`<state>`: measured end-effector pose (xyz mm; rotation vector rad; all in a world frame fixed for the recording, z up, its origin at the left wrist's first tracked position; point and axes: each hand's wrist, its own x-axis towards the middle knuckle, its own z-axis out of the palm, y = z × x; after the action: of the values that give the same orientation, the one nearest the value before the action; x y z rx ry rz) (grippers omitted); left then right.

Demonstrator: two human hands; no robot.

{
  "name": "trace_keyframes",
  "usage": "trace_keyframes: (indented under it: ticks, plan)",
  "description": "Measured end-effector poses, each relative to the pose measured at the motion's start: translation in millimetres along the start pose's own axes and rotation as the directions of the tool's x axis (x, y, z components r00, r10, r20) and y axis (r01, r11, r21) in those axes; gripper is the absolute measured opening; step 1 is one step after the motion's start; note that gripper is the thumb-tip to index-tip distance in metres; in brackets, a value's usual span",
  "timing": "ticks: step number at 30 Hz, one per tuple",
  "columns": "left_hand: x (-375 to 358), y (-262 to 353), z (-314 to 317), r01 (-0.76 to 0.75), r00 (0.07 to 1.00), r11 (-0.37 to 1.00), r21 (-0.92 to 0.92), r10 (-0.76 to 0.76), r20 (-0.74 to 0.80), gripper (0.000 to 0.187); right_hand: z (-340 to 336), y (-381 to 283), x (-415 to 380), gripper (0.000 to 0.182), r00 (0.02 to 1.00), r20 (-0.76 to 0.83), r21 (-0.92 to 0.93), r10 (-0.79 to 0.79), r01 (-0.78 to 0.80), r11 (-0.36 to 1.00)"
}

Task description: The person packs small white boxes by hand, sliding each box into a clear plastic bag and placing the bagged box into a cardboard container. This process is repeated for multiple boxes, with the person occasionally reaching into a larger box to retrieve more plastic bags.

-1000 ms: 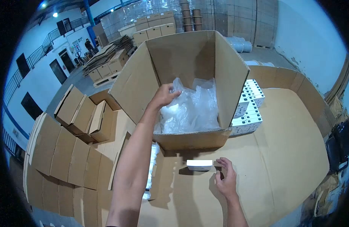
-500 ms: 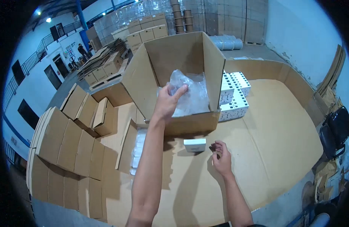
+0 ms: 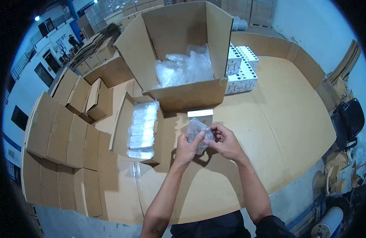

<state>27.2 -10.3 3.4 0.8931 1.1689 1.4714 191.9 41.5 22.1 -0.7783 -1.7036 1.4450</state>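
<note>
A clear plastic bag (image 3: pixel 197 127) is held between both my hands above the cardboard surface. My left hand (image 3: pixel 187 150) is closed on its left side, with the thumb pressed on the plastic. My right hand (image 3: pixel 227 143) pinches the bag's right edge. Just behind the bag stands a small white box (image 3: pixel 201 115), its lower part covered by the bag. To the left, an open carton (image 3: pixel 159 137) holds a row of white boxes wrapped in clear plastic (image 3: pixel 142 131). Beyond my hands, a tall open cardboard box (image 3: pixel 187 95) contains a heap of clear plastic bags (image 3: pixel 183 69).
White boxes with dark square marks (image 3: pixel 241 81) are stacked right of the tall box. Folded brown cartons (image 3: pixel 57 139) stand in rows on the left. A raised cardboard rim (image 3: pixel 270 45) edges the surface at the back. A black chair (image 3: pixel 349 125) stands at the right.
My left hand has come out of the tall box with a plastic bag and down towards me. My right hand now grips that bag too. The view has tilted downward.
</note>
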Motion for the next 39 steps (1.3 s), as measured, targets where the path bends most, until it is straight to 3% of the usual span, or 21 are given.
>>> trace_keyframes:
  ticks: [3,4,7,14,16,17,20,22,23,25,26,28,29,31,32,34,37,39]
  plan:
    - [-4,-19,-5,-0.004,0.998,1.000,0.005,0.004,-0.057,0.022,-7,12,3,0.012,0.989,0.052,-0.066,0.139,-0.136,0.989]
    - [-3,-21,-5,0.001,0.999,1.000,0.008,0.000,-0.047,0.022,-8,15,4,0.006,0.998,0.001,-0.009,0.064,-0.064,0.998]
    - [0,-20,-10,-0.074,0.996,0.994,-0.074,0.070,-0.059,0.022,-19,15,7,0.004,0.996,-0.068,0.064,0.050,-0.046,0.997]
    - [-8,-6,-12,0.073,0.994,0.983,-0.170,-0.086,-0.071,0.017,-29,8,6,0.007,0.983,-0.182,0.069,-0.020,0.033,0.997]
    - [-7,-8,-20,0.061,0.997,0.923,-0.380,-0.034,0.076,0.017,-34,6,7,0.007,0.977,-0.213,0.071,-0.023,0.039,0.997]
    - [-7,-11,-20,0.064,0.996,0.923,-0.380,-0.038,0.078,0.017,-37,6,6,0.007,0.970,-0.241,0.071,-0.026,0.044,0.996]
    - [-8,-7,-14,0.011,1.000,0.945,-0.326,-0.014,-0.009,0.017,-42,7,5,0.006,0.962,-0.270,0.035,-0.035,0.046,0.998]
    - [-8,-4,-17,-0.091,0.992,0.989,0.115,0.100,-0.075,0.014,-44,6,6,0.007,0.957,-0.287,0.025,-0.039,0.048,0.999]
    - [-9,-2,-20,-0.090,0.992,0.989,0.116,0.099,-0.076,0.014,-44,4,5,0.007,0.960,-0.279,0.022,-0.035,0.043,0.999]
    - [-12,7,-24,-0.122,0.986,0.893,0.432,0.159,-0.050,0.014,-46,4,4,0.008,0.962,-0.272,0.019,-0.032,0.038,0.999]
    - [-13,9,-24,-0.122,0.986,0.893,0.433,0.159,-0.049,0.014,-46,5,4,0.007,0.960,-0.277,0.031,-0.034,0.044,0.999]
    - [-13,13,-25,-0.197,0.955,0.781,0.592,0.289,-0.063,0.016,-49,3,4,0.007,0.959,-0.281,0.040,-0.038,0.052,0.998]
    - [-13,12,-29,-0.199,0.955,0.781,0.592,0.291,-0.063,0.016,-50,1,4,0.007,0.955,-0.294,0.049,-0.038,0.055,0.997]
    - [-12,10,-36,-0.057,0.970,0.836,0.545,0.176,-0.169,0.021,-53,2,4,0.007,0.951,-0.307,0.058,-0.039,0.060,0.997]
    - [-12,7,-33,-0.057,0.970,0.836,0.545,0.177,-0.169,0.021,-54,5,5,0.007,0.958,-0.283,0.060,-0.038,0.058,0.997]
    - [-13,6,-18,-0.252,0.920,0.864,0.436,0.353,-0.169,0.027,-54,7,3,0.007,0.965,-0.261,0.064,-0.034,0.053,0.997]
    - [-19,20,-2,-0.258,0.947,0.820,0.510,0.320,-0.035,0.031,-47,2,3,0.008,0.983,-0.183,0.002,-0.026,0.027,1.000]
    - [-17,12,-3,-0.193,0.969,0.831,0.521,0.244,-0.030,0.027,-38,-3,2,0.009,0.993,-0.121,-0.026,0.014,-0.017,1.000]
